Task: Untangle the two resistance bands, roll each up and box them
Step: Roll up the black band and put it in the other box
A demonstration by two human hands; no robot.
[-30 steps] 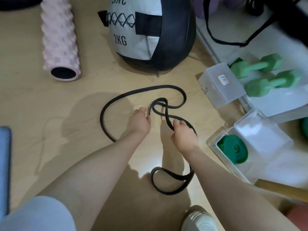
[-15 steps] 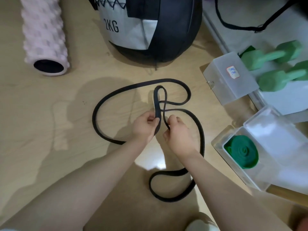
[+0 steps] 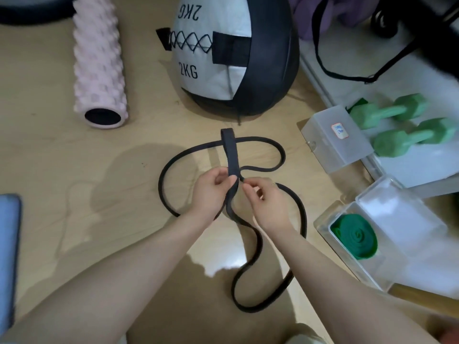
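Resistance bands first, and by our reckoning we are about halfway. One, the green band [image 3: 355,238], already sits coiled into a tight spiral inside the open clear box [image 3: 323,223] at the right, so that half looks finished apart from closing the lid. The black band [image 3: 270,145] is no longer tangled with it, but it is not rolled yet and not boxed.

Going from largest to smallest, we see the pale wood-look floor [image 3: 62,170], smooth and glossy enough to throw back a bright patch of light. On it, at the top, stands the medicine ball [image 3: 236,58], grey and black panels with cross stitching, marked 2KG. Left of it lies the pink foam roller [image 3: 99,60], a knobbly hollow cylinder. The black band sprawls in wide loops in the middle of the floor: a flat, matte, rubbery strap, limp enough to curl on itself. At the right sit two green dumbbells [image 3: 390,111] with blocky heads, and a second frosted box [image 3: 337,140], closed and labelled, probably meant for the black band.

Our left hand [image 3: 211,192] pinches a doubled fold of the black strap that stands up away from us, fingers closed on it. Our right hand [image 3: 268,202] grips the same fold just beside it, fingertips nipped narrow. We judge the roll is only starting.
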